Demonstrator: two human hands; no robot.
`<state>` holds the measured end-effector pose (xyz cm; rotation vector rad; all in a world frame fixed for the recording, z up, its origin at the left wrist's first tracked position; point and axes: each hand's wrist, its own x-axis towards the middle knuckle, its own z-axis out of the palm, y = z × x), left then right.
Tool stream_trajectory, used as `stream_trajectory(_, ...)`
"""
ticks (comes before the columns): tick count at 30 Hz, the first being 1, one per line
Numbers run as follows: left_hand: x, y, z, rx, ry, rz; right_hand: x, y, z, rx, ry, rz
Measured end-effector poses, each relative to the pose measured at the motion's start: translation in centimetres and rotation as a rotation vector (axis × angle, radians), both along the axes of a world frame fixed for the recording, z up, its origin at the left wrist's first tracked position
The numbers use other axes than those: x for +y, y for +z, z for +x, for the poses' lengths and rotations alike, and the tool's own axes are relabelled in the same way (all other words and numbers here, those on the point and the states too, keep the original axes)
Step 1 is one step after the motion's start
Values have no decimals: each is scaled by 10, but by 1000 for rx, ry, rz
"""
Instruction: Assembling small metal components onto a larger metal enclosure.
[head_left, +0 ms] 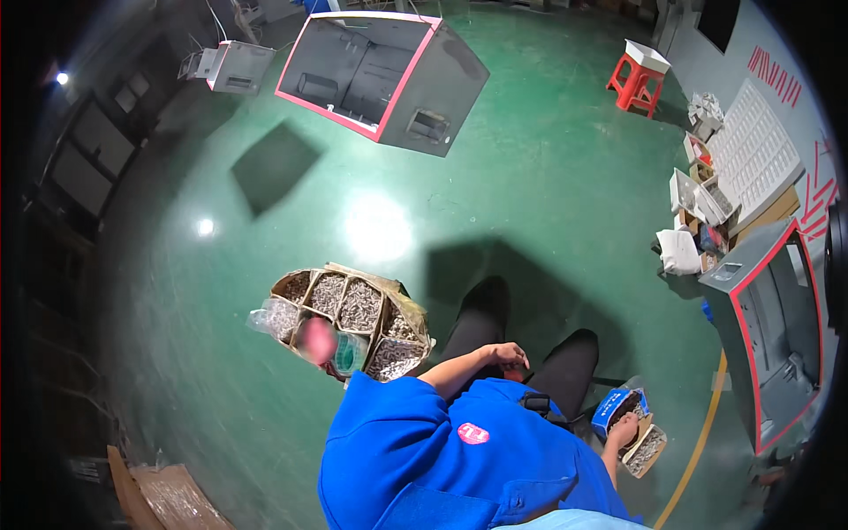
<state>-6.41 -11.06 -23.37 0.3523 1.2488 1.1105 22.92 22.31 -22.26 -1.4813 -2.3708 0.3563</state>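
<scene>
"Taking the blue open-topped cardboard box [608, 410] as landmark, what's largest?"
"A grey metal cabinet shell with a red-edged opening [452, 81], hanging well ahead and left of it. Our black-trousered legs [477, 329] come next, between the box and a brown compartmented carton of small grey pieces [399, 297] at its far left."
"Closer in?"
"A small tan cardboard carton of grey pieces [656, 431], just behind the box, its long axis slanting back-left."
"And our hands?"
"Our left hand [508, 355] is curled over our lap, left of the box. Our right hand [624, 430] is nearer, fingertips at its opening, nothing blocking them; we can't tell what either grips."
</scene>
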Motion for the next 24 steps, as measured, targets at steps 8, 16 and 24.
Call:
stream_trajectory(8,-1,13,1,-62,120,-3,-3,2,8,68,-22,-64)
stream_trajectory(16,-24,29,-26,-129,105,52,-42,22,-23,228,-81,24)
stream_trajectory(24,-38,78,-45,1168,155,125,-61,49,-53,239,-151,-17)
